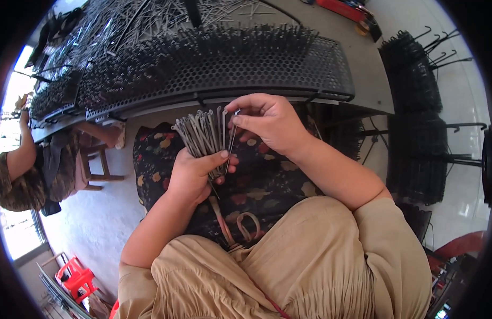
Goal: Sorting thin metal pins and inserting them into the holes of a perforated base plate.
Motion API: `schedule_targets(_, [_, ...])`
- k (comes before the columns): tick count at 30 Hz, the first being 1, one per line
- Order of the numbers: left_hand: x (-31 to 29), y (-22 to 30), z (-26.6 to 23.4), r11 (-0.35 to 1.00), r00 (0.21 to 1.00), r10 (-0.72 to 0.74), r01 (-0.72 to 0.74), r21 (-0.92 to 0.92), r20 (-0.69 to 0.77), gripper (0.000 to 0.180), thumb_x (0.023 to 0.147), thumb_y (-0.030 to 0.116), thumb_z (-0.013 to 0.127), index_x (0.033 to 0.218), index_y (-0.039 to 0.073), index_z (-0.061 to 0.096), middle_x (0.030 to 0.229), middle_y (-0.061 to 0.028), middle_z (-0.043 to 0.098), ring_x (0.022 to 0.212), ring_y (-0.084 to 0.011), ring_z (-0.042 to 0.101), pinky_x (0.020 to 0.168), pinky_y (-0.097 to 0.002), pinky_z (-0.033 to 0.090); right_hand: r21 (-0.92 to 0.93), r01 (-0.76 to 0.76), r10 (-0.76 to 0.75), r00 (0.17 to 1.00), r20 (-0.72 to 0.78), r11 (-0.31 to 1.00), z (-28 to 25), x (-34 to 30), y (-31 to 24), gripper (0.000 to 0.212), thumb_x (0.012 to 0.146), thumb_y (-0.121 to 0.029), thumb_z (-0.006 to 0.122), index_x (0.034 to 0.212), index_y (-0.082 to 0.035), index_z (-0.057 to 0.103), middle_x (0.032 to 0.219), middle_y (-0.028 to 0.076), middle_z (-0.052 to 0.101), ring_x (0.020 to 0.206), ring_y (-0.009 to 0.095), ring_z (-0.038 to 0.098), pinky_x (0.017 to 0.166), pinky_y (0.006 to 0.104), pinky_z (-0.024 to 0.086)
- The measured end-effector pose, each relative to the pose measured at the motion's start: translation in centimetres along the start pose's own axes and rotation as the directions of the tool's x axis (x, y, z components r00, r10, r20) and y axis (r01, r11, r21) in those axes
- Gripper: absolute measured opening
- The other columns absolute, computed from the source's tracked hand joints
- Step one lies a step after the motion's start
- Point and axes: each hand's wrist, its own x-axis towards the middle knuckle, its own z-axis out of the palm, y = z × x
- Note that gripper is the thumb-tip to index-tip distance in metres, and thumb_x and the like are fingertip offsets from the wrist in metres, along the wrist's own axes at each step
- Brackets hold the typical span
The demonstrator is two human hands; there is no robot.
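My left hand (188, 173) is closed round the lower part of a bundle of thin grey metal rods (200, 133), its thumb lying across them. The rods fan out upward, and their top ends look flattened or looped. At the bundle's right side, my right hand (275, 125) pinches a thin metal rod (231, 139) near its top between thumb and fingers. That rod stands slightly apart from the others, and its lower end reaches the fingers of my left hand. Both hands are above my lap, over a dark flowered cloth (262, 186).
Ahead stands a long black perforated tray (246, 74) packed with upright dark rods, before a loose heap of rods (166, 18) on the table. Black racks with hooks (416, 149) are at the right. At the left are another person's arm (22, 154), a wooden stool (99, 165) and a red plastic stool (77, 279).
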Motion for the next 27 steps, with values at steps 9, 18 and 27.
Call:
schedule_targets(9, [1.5, 0.0, 0.2, 0.997, 0.997, -0.075, 0.075, 0.018, 0.002, 0.01, 0.086, 0.004, 0.064, 0.095, 0.001, 0.061, 0.081, -0.012, 0.067, 0.066, -0.0179, 0.064, 0.049, -0.0266, 0.045, -0.231, 0.507, -0.557, 0.765, -0.324, 0.831, -7.9, 2.1, -5.6, 0.011, 0.089, 0.002, 0.061, 0.098, -0.002, 0.055, 0.095, 0.017, 0.069, 0.082, 0.017, 0.068, 0.062, 0.0234, 0.054])
schedule_targets(18, [2.0, -0.3, -0.1, 0.993, 0.995, -0.093, 0.091, 0.073, 0.035, 0.009, 0.085, 0.005, 0.065, 0.092, 0.001, 0.062, 0.078, -0.0114, 0.068, 0.064, -0.017, 0.064, 0.048, -0.0261, 0.044, -0.409, 0.648, -0.737, 0.67, -0.094, 0.642, -6.1, 6.1, -6.6, 0.01, 0.089, 0.005, 0.06, 0.094, -0.002, 0.056, 0.098, 0.015, 0.07, 0.086, 0.014, 0.068, 0.064, 0.0201, 0.051])
schedule_targets(27, [2.0, -0.4, -0.4, 0.988, 0.989, -0.146, 0.143, 0.061, 0.038, 0.008, 0.086, 0.006, 0.064, 0.091, 0.001, 0.062, 0.078, -0.011, 0.068, 0.064, -0.0161, 0.064, 0.047, -0.0253, 0.043, -0.511, 0.751, -0.819, 0.555, 0.145, 0.419, -5.2, 8.6, -5.8, 0.008, 0.09, 0.005, 0.061, 0.094, -0.002, 0.059, 0.097, 0.011, 0.071, 0.087, 0.012, 0.067, 0.068, 0.0206, 0.052])
